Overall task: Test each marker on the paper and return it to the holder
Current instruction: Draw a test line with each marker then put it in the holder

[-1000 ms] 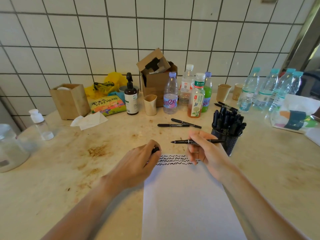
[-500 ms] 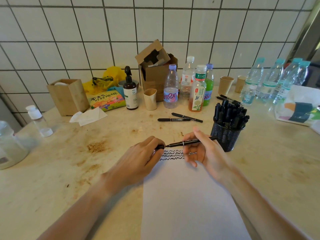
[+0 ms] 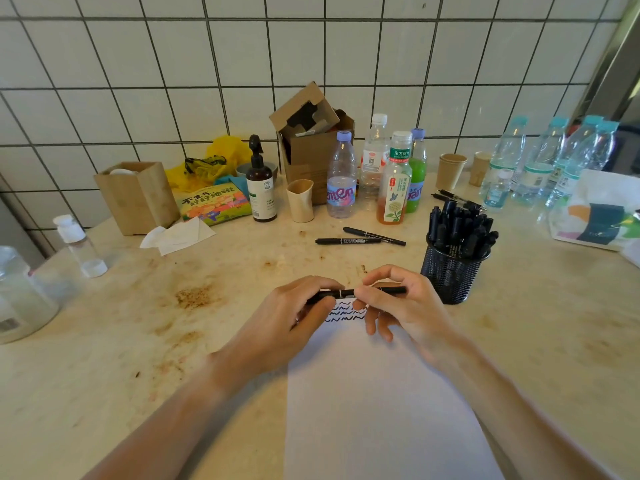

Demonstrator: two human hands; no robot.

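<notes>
A black marker lies level between both hands, just above the top edge of the white paper. My left hand grips its left end, where the cap sits against the barrel. My right hand pinches the barrel's right part. Rows of black squiggles mark the top of the sheet, partly hidden by my fingers. The black mesh holder, packed with several black markers, stands just right of my right hand.
Two loose black markers lie on the counter beyond my hands, two more behind the holder. Bottles, paper cups, a cardboard box and a pump bottle line the tiled wall. Water bottles stand far right, plastic containers far left.
My left hand brought the cap onto the marker's tip; the marker now lies level, held by both hands. The view has drawn nearer to the paper.
</notes>
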